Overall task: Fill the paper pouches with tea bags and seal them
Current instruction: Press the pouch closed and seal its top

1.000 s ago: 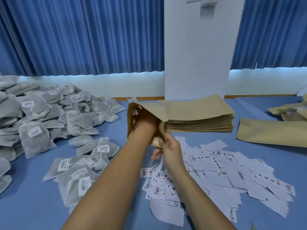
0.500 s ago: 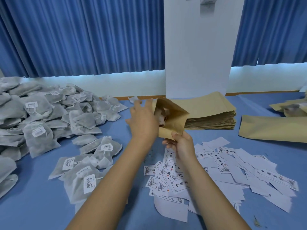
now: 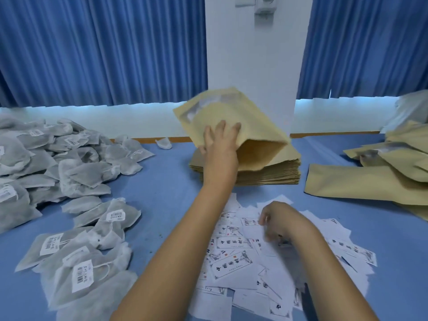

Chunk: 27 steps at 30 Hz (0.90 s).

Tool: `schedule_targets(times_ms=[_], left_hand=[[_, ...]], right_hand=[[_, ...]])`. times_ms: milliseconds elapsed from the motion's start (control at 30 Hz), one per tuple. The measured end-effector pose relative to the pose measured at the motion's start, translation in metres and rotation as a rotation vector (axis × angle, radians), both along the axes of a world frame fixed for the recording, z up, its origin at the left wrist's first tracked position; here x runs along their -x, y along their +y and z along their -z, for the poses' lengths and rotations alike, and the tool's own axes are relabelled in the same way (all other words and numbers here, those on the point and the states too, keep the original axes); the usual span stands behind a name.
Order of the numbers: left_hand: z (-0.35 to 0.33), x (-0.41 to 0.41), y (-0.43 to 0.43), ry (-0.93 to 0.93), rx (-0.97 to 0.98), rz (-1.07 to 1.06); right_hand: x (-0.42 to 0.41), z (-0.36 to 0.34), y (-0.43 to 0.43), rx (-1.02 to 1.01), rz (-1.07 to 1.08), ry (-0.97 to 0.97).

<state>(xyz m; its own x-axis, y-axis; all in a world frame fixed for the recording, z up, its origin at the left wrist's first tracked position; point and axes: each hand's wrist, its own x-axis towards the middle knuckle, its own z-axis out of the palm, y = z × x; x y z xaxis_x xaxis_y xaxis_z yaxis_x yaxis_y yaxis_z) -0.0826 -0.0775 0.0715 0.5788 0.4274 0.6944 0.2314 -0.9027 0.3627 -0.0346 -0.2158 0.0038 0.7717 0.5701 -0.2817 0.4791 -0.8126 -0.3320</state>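
Note:
My left hand (image 3: 220, 147) grips a brown paper pouch (image 3: 243, 117) and holds it tilted in the air above the stack of flat empty pouches (image 3: 266, 174). Something white shows through the pouch's upper part. My right hand (image 3: 280, 223) hovers low over the scattered white printed labels (image 3: 231, 262), fingers curled down onto them; blur hides whether it pinches one. Grey mesh tea bags lie in a large heap (image 3: 69, 158) at the left, with a smaller group (image 3: 81, 269) nearer me.
Several brown pouches (image 3: 370, 181) lie at the right on the blue table (image 3: 166, 193). A white column (image 3: 254, 54) and blue curtains (image 3: 104, 54) stand behind the table. One stray tea bag (image 3: 164, 143) lies by the far edge.
My left hand has come out of the pouch and now lifts it higher over the stack. My right hand has let go of the pouch and dropped to the labels.

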Motion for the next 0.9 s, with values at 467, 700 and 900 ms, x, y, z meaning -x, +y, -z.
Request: schedule_targets(times_ms=[467,700,900], left_hand=[[0.108,0.022,0.025,-0.041,0.246,0.153],[0.094,0.026,0.017,-0.175,0.220,0.155],[0.087,0.031,0.001,-0.243,0.127,0.146]], right_hand=[[-0.009,0.001,-0.005,-0.822,-0.100,-0.241],[-0.005,0.002,-0.008,-0.857,0.106,0.170],[0.007,0.013,0.028,-1.351,0.603,0.305]])
